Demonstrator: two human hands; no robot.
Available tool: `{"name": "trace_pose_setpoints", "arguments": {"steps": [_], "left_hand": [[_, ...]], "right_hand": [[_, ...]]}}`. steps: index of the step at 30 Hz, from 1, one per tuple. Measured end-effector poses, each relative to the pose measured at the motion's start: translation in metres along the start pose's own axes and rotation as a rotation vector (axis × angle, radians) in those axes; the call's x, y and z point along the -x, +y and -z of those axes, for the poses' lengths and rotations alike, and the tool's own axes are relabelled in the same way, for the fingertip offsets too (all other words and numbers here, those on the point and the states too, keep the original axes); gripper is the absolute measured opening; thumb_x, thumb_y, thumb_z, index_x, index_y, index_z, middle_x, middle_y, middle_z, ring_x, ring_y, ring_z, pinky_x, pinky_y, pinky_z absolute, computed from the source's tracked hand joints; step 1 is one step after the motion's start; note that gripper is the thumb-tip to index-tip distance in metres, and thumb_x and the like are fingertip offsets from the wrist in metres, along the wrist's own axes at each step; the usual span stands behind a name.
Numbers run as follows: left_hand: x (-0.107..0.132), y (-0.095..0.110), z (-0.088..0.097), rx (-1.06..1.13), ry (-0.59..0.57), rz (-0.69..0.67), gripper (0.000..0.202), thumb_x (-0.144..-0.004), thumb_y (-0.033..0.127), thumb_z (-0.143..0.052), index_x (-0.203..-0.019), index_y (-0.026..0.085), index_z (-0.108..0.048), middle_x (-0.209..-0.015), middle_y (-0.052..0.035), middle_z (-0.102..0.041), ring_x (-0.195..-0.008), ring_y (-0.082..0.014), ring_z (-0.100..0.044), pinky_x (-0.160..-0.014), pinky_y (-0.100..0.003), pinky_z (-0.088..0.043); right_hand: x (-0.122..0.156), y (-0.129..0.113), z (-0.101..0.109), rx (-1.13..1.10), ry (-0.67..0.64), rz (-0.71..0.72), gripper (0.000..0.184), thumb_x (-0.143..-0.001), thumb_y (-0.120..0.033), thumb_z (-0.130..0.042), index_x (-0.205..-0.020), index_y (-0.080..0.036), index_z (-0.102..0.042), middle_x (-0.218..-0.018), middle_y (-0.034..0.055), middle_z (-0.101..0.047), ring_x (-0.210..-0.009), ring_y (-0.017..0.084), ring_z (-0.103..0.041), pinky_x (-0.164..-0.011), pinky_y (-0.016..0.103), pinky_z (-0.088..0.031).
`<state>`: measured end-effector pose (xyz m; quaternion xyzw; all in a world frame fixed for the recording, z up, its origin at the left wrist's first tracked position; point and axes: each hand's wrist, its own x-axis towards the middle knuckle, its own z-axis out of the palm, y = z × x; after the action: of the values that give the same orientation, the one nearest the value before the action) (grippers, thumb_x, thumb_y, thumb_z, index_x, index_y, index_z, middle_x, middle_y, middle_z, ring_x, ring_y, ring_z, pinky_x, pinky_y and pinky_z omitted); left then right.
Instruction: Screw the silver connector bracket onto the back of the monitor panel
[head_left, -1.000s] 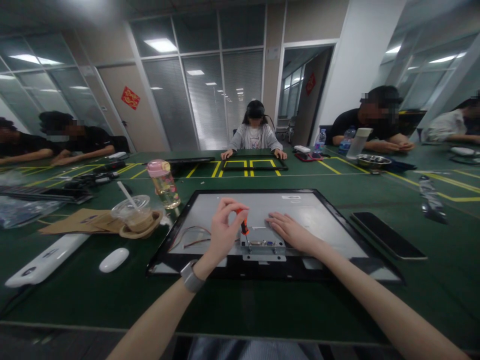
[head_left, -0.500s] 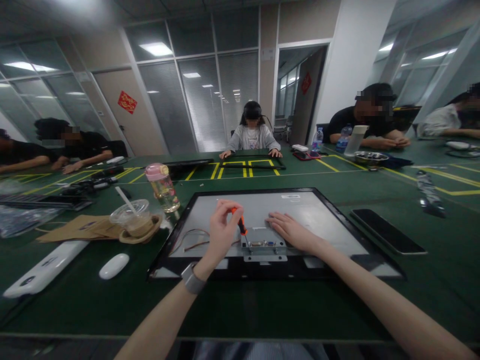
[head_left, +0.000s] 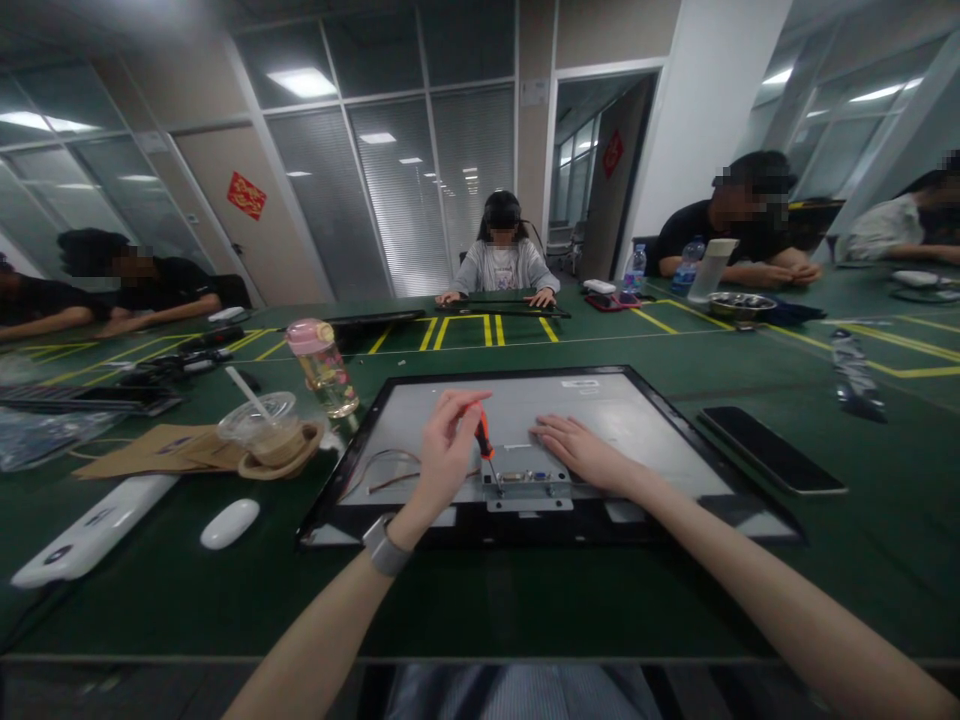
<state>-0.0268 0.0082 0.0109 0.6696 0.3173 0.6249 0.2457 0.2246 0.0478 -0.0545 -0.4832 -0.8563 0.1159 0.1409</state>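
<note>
A flat screen panel [head_left: 637, 430] with a black frame lies back side up on the green table in front of me. Near its front edge sits a metal bracket [head_left: 529, 495] with a row of connector ports. My left hand [head_left: 448, 440] grips an orange and black screwdriver [head_left: 484, 435] by its handle, fingers closed around the top. The screwdriver's shaft points down to the left end of the bracket. Fingers stretched out, my right hand [head_left: 581, 450] rests flat on the panel just behind the bracket's right side. Thin wires [head_left: 390, 480] lie on the panel left of my left hand.
On the left stand a pink-lidded bottle [head_left: 321, 370], an iced drink cup [head_left: 262, 430], a white mouse [head_left: 230, 523] and a long white device [head_left: 94, 530]. A black phone [head_left: 769, 450] lies at right. Across the table a person [head_left: 504, 250] touches a dark frame.
My left hand's fingers have shifted and opened somewhat at the top of the screwdriver. My right hand stays in place. The view has tilted slightly.
</note>
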Motion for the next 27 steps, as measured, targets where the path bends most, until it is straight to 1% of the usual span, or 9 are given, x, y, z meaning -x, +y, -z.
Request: {"name": "trace_pose_setpoints", "arguments": {"steps": [2,4,9,11,16,19,21,24,27], "left_hand": [[0.0012,0.0014,-0.0003,0.037,-0.018,0.026,0.03,-0.101,0.036,-0.049,-0.112,0.02,-0.073,-0.091,-0.0053,-0.068,-0.085,-0.0166,-0.064,-0.081,-0.03,-0.052],[0.002,0.0013,-0.0005,0.048,-0.025,0.034,0.032,-0.103,0.037,-0.047,-0.111,0.02,-0.073,-0.092,-0.0061,-0.07,-0.088,-0.0175,-0.065,-0.083,-0.031,-0.052],[0.0012,-0.0014,-0.0012,-0.004,0.025,-0.001,0.02,-0.092,0.037,-0.066,-0.093,0.02,-0.077,-0.089,-0.0044,-0.06,-0.083,-0.0166,-0.06,-0.077,-0.029,-0.051],[0.001,-0.0006,-0.0015,-0.023,0.039,-0.001,0.017,-0.09,0.035,-0.068,-0.092,0.021,-0.077,-0.087,-0.0033,-0.058,-0.08,-0.0154,-0.059,-0.075,-0.028,-0.051],[0.0019,0.0022,-0.0017,0.031,0.002,0.055,0.027,-0.099,0.036,-0.054,-0.109,0.02,-0.073,-0.091,-0.0053,-0.067,-0.086,-0.017,-0.065,-0.08,-0.03,-0.053],[0.0017,0.0001,-0.0017,0.081,0.002,0.1,0.031,-0.101,0.039,-0.05,-0.108,0.019,-0.072,-0.096,-0.0068,-0.071,-0.091,-0.0184,-0.067,-0.085,-0.031,-0.053],[0.0009,-0.0018,-0.0017,0.054,0.02,0.072,0.03,-0.099,0.041,-0.054,-0.102,0.02,-0.074,-0.096,-0.0067,-0.069,-0.092,-0.0184,-0.065,-0.085,-0.031,-0.053],[-0.0001,-0.0022,-0.0013,-0.008,0.041,0.012,0.023,-0.093,0.04,-0.063,-0.095,0.022,-0.077,-0.092,-0.0043,-0.06,-0.086,-0.0165,-0.061,-0.08,-0.029,-0.052],[0.0002,0.0007,-0.0009,-0.029,0.013,-0.007,0.021,-0.095,0.036,-0.062,-0.098,0.022,-0.077,-0.088,-0.0031,-0.059,-0.082,-0.0154,-0.06,-0.079,-0.028,-0.051]], "right_hand": [[-0.0004,0.0002,-0.0003,0.006,-0.001,-0.008,0.057,-0.107,-0.044,-0.022,-0.144,-0.019,-0.058,-0.157,0.0148,-0.05,-0.148,0.031,-0.042,-0.122,0.056,-0.027],[-0.0005,-0.0002,0.0,0.012,-0.009,-0.013,0.058,-0.107,-0.044,-0.021,-0.144,-0.018,-0.058,-0.157,0.0147,-0.049,-0.148,0.031,-0.041,-0.122,0.056,-0.027],[0.0003,-0.0006,0.0004,0.017,-0.013,-0.001,0.056,-0.107,-0.042,-0.023,-0.145,-0.017,-0.057,-0.158,0.0158,-0.048,-0.149,0.032,-0.041,-0.122,0.056,-0.027],[0.0004,-0.0008,0.0005,0.018,-0.013,0.0,0.056,-0.107,-0.041,-0.024,-0.145,-0.017,-0.057,-0.158,0.0161,-0.048,-0.149,0.032,-0.041,-0.122,0.057,-0.027],[-0.0001,-0.0029,0.0022,0.017,-0.027,-0.015,0.058,-0.107,-0.041,-0.021,-0.145,-0.016,-0.057,-0.158,0.0162,-0.048,-0.149,0.031,-0.041,-0.122,0.056,-0.026],[0.0001,-0.0047,0.0037,0.021,-0.034,-0.02,0.059,-0.107,-0.042,-0.02,-0.146,-0.015,-0.056,-0.158,0.0162,-0.048,-0.149,0.031,-0.039,-0.123,0.055,-0.025],[0.0006,-0.0056,0.0046,0.021,-0.04,-0.017,0.06,-0.107,-0.043,-0.02,-0.146,-0.015,-0.056,-0.158,0.0159,-0.047,-0.15,0.031,-0.039,-0.123,0.056,-0.025],[0.0015,-0.006,0.0055,0.012,-0.04,-0.016,0.06,-0.107,-0.044,-0.02,-0.146,-0.015,-0.055,-0.159,0.0157,-0.046,-0.15,0.031,-0.038,-0.123,0.056,-0.024],[0.0018,-0.0057,0.0056,0.002,-0.036,-0.012,0.059,-0.107,-0.044,-0.021,-0.146,-0.016,-0.056,-0.159,0.0158,-0.046,-0.15,0.031,-0.039,-0.123,0.056,-0.024]]}}
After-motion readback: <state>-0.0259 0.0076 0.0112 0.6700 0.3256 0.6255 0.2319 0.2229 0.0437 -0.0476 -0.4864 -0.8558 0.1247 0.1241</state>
